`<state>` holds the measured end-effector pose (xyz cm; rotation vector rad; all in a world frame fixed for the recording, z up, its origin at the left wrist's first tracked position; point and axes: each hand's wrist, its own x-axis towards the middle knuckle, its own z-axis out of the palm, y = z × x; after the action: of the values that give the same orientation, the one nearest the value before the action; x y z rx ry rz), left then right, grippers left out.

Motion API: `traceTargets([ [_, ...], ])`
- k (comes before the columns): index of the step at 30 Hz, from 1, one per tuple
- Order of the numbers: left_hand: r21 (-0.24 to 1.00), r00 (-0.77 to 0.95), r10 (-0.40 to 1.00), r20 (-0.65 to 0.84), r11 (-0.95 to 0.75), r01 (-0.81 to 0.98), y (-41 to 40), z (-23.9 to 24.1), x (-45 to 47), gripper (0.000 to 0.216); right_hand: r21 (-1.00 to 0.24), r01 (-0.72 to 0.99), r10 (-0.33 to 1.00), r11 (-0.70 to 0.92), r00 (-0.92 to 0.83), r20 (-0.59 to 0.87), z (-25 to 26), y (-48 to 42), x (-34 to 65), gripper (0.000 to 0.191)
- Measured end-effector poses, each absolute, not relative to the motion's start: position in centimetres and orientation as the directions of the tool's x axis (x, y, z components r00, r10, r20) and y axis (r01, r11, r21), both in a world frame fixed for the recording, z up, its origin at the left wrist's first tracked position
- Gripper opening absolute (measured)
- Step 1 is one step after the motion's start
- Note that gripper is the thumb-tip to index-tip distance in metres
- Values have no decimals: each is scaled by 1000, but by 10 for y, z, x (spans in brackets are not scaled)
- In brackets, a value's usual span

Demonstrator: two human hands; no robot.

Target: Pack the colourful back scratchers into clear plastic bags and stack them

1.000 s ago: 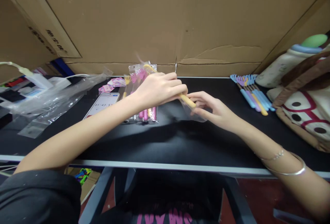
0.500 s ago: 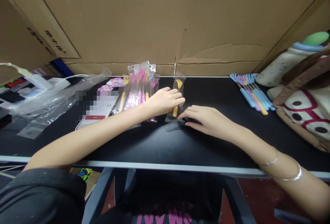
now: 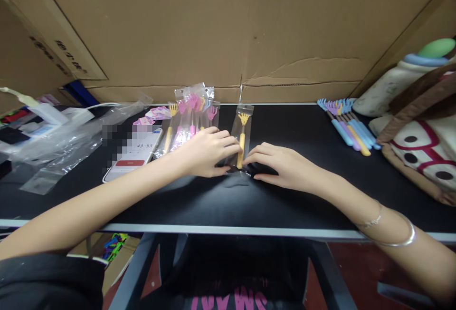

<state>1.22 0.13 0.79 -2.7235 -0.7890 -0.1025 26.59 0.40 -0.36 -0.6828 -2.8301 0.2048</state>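
Note:
A yellow hand-shaped back scratcher in a clear plastic bag [image 3: 242, 131] lies flat on the black table [image 3: 249, 200], head pointing away from me. My left hand [image 3: 204, 152] pinches the bag's near end from the left, fingers pressed together on it. From the right, my right hand [image 3: 281, 166] meets it at the same end, fingertips pressed on the plastic. A pile of bagged pink and yellow scratchers [image 3: 190, 115] lies just left of the left hand.
A phone showing a timer [image 3: 137, 154] lies left of the pile, beside pink cards [image 3: 156, 114] and loose clear bags [image 3: 67, 143]. Unbagged blue, purple and yellow scratchers [image 3: 347, 122] lie at the right, next to a cloth bag [image 3: 420, 129]. A cardboard wall [image 3: 228, 29] stands behind.
The yellow scratcher went from being held above the table while sliding into its bag to lying flat on the table. Both hands came down and now press on the bag's near end.

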Motion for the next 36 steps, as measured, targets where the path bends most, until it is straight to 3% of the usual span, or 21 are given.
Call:
traceTargets([
  [5,-123,813,579,58,-804,581,-13,9,3,52,-237,395,441,888,-877,189,-5,5,265,34],
  [9,-79,773,634,12,-770,633,-19,8,2,59,-284,398,456,872,-871,181,-5,6,265,40],
  [15,-108,782,622,36,-775,622,-18,4,8,50,-349,436,511,829,-846,156,-3,7,269,41],
  [29,-193,820,544,180,-797,572,-18,2,7,25,-284,497,547,820,-827,130,-5,6,268,38],
  [36,-129,776,576,259,-775,619,-17,2,12,20,-280,493,548,824,-819,170,0,3,264,43],
])
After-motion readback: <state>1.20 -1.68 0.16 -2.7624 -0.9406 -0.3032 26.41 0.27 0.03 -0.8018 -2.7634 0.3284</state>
